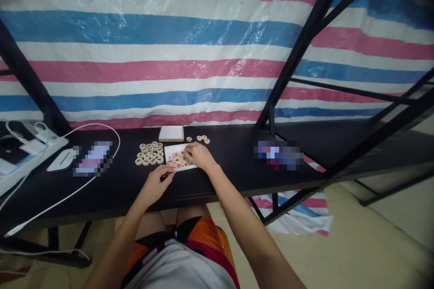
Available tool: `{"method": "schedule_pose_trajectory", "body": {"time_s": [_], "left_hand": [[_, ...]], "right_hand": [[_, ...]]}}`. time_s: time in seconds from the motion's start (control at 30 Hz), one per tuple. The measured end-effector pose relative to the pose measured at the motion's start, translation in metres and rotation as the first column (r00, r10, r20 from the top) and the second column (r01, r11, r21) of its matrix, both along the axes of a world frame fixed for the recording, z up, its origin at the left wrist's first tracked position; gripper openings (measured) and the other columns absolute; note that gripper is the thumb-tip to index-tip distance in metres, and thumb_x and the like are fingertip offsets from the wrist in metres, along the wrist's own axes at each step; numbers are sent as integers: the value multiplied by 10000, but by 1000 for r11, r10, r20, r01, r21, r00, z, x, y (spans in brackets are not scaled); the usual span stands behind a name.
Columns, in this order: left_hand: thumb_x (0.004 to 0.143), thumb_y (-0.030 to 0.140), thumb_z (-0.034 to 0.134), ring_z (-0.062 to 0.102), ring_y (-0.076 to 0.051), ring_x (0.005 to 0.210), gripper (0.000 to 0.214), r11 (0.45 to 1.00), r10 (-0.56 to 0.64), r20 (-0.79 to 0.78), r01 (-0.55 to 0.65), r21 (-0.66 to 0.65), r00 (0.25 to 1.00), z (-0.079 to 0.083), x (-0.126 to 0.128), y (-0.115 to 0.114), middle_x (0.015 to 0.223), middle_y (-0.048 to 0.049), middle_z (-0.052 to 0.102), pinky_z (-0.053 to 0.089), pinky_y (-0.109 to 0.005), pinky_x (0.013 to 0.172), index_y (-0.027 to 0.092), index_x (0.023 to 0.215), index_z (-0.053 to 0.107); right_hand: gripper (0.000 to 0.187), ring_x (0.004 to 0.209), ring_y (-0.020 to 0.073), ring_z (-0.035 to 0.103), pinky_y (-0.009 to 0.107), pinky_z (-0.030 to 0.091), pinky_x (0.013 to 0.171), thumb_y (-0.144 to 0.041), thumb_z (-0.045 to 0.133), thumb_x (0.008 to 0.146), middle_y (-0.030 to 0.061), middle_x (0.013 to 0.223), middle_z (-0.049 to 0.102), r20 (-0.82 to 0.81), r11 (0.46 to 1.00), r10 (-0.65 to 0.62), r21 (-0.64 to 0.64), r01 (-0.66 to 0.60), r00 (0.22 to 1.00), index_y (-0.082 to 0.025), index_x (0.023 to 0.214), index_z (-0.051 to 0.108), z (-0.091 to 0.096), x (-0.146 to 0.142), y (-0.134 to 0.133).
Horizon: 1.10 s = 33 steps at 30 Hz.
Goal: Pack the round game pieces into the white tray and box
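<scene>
A shallow white box (186,169) lies on the black table, with red-marked Chinese chess pieces (176,161) inside. My left hand (156,186) is closed, thumb and forefinger at the box's near left corner. Over the right part of the box, my right hand (200,157) has its fingers curled down among the pieces; what its fingertips pinch, if anything, is hidden. Left of the box stand dark-marked chess pieces (149,153) in several close rows. A few loose chess pieces (199,138) lie beyond my right hand.
A white box lid (171,133) sits behind the box. Leftward are a blurred phone (93,158), a white cable (59,198), a white device (62,159) and a power strip (30,162). A blurred item (278,154) lies right, near black metal posts (298,49).
</scene>
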<state>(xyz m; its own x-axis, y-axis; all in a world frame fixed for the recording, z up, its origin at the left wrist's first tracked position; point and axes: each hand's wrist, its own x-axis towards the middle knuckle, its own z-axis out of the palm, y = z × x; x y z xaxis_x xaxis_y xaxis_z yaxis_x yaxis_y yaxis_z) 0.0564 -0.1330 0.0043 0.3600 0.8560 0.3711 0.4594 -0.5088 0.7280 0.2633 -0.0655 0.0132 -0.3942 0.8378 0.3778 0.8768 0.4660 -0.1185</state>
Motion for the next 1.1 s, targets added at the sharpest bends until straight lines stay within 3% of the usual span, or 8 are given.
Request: {"method": "schedule_pose_trajectory", "body": {"time_s": [0.13, 0.3, 0.73, 0.93, 1.1], "left_hand": [[836, 276, 508, 614, -163, 815, 184, 1000, -9, 13, 9, 8, 1000, -1, -1, 0, 943, -53, 652, 493, -281, 744, 181, 856, 664], [838, 274, 506, 613, -160, 801, 184, 1000, -12, 6, 12, 12, 1000, -1, -1, 0, 935, -53, 650, 495, -283, 742, 180, 855, 664], [842, 269, 504, 617, -166, 834, 183, 1000, -13, -3, 13, 15, 1000, -2, -2, 1, 952, -53, 653, 494, -290, 758, 183, 869, 662], [840, 272, 503, 617, -166, 824, 183, 1000, -11, 5, 11, 8, 1000, -3, -1, 1, 947, -52, 651, 495, -288, 745, 185, 864, 663], [837, 277, 503, 617, -165, 815, 186, 1000, -10, 8, 10, 13, 1000, -3, -1, 1, 939, -49, 652, 495, -286, 744, 186, 857, 664]], "right_hand": [[271, 924, 184, 560, 272, 368, 848, -232, 457, 900, 94, 929, 684, 30, 1000, 17, -4, -17, 999, -139, 819, 699, 3, -1, -1], [280, 854, 180, 586, 255, 383, 767, -240, 454, 895, 105, 849, 689, 53, 999, -51, 0, 52, 997, -129, 812, 697, 2, -1, 0], [263, 874, 181, 558, 282, 388, 838, -190, 469, 888, 96, 916, 681, -29, 998, 23, 57, -22, 999, -130, 813, 714, -9, 0, 10], [228, 949, 166, 562, 273, 376, 871, -216, 481, 892, 71, 981, 672, -111, 985, 159, 86, -150, 981, -167, 960, 692, -7, 0, 8], [234, 835, 145, 576, 258, 372, 842, -198, 494, 875, 48, 802, 671, -110, 977, 213, 52, -209, 971, -157, 767, 697, -7, -1, 6]]}}
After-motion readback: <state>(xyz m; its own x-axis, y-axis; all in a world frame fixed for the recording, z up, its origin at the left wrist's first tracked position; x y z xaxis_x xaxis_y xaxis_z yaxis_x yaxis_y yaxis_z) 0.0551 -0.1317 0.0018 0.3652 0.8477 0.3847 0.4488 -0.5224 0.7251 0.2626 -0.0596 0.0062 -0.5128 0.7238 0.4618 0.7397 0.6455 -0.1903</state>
